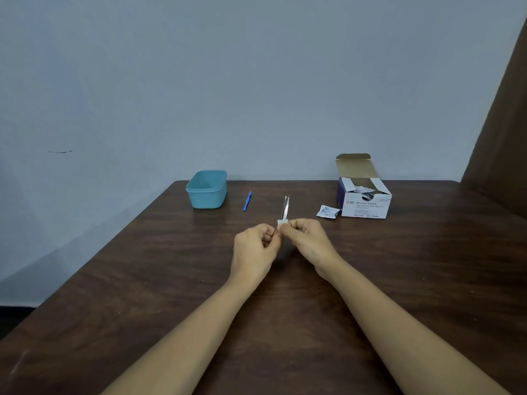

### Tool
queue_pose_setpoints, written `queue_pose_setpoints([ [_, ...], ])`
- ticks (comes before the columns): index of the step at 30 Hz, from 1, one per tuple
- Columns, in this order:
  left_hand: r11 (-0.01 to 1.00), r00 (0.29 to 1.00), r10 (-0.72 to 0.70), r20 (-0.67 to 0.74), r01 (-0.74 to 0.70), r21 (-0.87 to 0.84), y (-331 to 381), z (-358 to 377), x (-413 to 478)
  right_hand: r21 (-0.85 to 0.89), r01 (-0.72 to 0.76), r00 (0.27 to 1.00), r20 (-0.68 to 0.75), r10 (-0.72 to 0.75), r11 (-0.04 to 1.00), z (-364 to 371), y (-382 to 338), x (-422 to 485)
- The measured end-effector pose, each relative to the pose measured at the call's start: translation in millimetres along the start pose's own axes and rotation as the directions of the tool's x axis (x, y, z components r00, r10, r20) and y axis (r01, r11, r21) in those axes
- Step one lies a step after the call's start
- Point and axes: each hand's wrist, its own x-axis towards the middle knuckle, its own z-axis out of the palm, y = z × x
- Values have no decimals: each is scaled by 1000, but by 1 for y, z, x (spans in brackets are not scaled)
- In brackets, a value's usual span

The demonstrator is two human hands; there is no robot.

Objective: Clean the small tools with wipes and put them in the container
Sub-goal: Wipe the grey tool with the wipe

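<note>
while both hands pinch at frame centre, left hand [254, 246] gripping metal tweezers [285, 208], right hand [306, 238] squeezing the wipe [280, 222], the tweezers could slip out.

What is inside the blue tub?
The blue tub shows only bare inside walls near its rim. Its front wall hides the bottom, so anything lying there cannot be seen.

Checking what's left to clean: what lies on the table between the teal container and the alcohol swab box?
In the head view, a blue tool lies beside the teal container, and a torn wipe packet by the alcohol swab box.
</note>
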Motion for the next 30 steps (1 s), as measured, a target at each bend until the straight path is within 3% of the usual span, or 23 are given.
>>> queue_pose_setpoints([
  [9, 1000, 996, 6, 87, -4, -19, 2, 1, 0, 66, 13, 989, -149, -3, 998, 3, 9, 3],
  [14, 1000, 995, 19, 97, -18, -7, 2, 3, -1, 273, -15, 964, -250, 86, 962, -1, 8, 7],
  [17, 999, 994, 36, 102, -38, 19, 2, 3, -2, 348, -32, 964, -236, 120, 937, -5, 8, 9],
  [25, 1000, 997, 22, 72, -23, 9, -1, 1, 0, -60, 30, 999, -44, -32, 998, 2, 16, 8],
  [30, 1000, 998, 27, 55, -28, 10, -2, 2, 0, -59, 26, 1000, 0, -26, 998, -1, 14, 7],
])
